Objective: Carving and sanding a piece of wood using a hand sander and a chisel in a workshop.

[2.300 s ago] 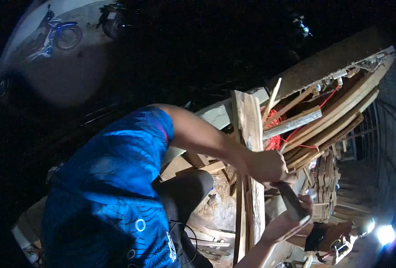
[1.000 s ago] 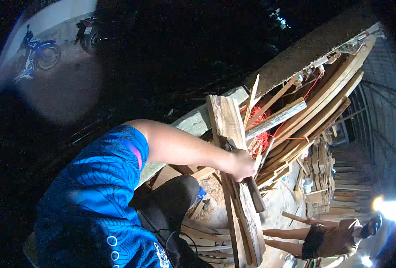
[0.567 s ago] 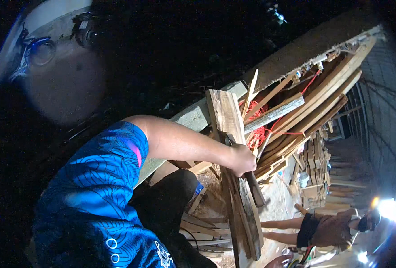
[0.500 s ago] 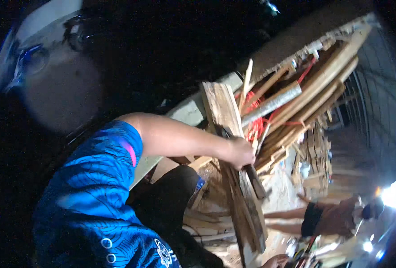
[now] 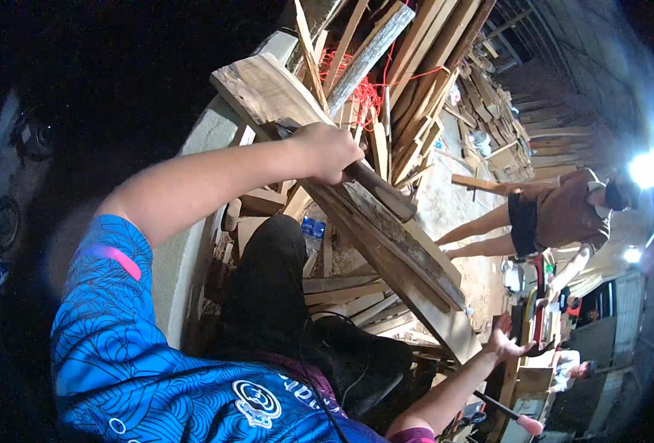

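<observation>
My left hand (image 5: pixel 330 151) is closed around a tool with a thick wooden handle (image 5: pixel 386 193) and a dark metal end near my wrist; its exact kind is unclear. The tool lies over a long, rough plank (image 5: pixel 264 85) that slants from upper left to lower right. A narrower dark-edged wood strip (image 5: pixel 408 247) rests along this plank. Beyond the plank's lower right end, my right hand (image 5: pixel 502 343) is held out with its fingers apart, and nothing shows in it. Below that hand is a thin dark rod with a pink end (image 5: pixel 530 425).
A pale concrete ledge (image 5: pixel 183 258) runs beside my knee (image 5: pixel 271 258). Long boards (image 5: pixel 434 44), a greyish pole (image 5: pixel 371 55) and tangled red cord (image 5: pixel 367 100) stand at the top. A person (image 5: pixel 563 214) in a brown top stands at right; another person (image 5: pixel 567 369) is lower down.
The view has turned, and the plank and tool now appear farther left and higher. My right hand has come farther into view from the lower edge. My left hand still grips the tool.
</observation>
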### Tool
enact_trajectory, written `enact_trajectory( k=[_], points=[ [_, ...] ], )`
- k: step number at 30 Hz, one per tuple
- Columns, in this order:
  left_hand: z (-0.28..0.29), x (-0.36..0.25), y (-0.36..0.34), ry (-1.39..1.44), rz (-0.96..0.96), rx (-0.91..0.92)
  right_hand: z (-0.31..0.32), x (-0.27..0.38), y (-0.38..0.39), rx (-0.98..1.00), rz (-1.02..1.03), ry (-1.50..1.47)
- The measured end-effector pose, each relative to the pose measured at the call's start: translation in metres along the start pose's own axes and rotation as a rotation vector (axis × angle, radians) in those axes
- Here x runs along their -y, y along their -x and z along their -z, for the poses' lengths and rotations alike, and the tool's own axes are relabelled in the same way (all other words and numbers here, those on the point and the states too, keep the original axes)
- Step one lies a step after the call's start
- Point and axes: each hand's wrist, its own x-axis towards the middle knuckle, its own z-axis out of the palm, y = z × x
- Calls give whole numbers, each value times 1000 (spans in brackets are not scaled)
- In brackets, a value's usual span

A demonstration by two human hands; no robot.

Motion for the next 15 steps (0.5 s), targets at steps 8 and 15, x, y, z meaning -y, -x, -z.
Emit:
enact_trajectory(
  k=[8, 15],
  points=[
    [-2, -3, 4, -12, -6, -42, -32, 16, -78, 58, -152, 304],
    [0, -3, -3, 61, 28, -18, 6, 34, -132, 150, 124, 357]
  ],
)
